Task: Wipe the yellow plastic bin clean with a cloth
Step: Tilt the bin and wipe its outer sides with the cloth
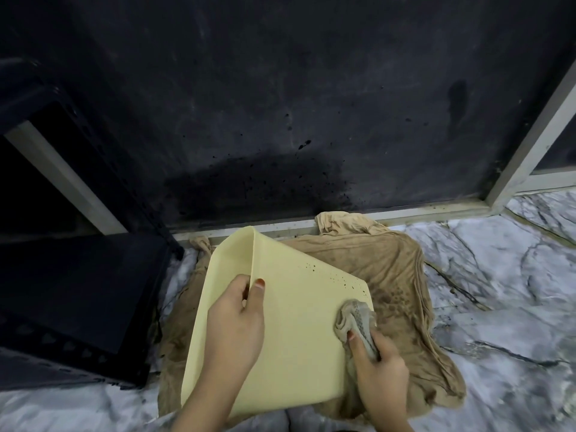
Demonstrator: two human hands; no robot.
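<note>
I see one yellow bin (290,332) lying on one brown towel (402,275) on the near floor; my left hand (233,325) clamps its edge, my right hand (378,369) grips one grey cloth (357,319) against its right side

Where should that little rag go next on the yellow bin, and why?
Probably up and slightly left. The right hand presses the grey cloth against the yellow bin near its right edge, and dark specks sit just above it. The left hand grips the bin's edge, steadying it.
</note>
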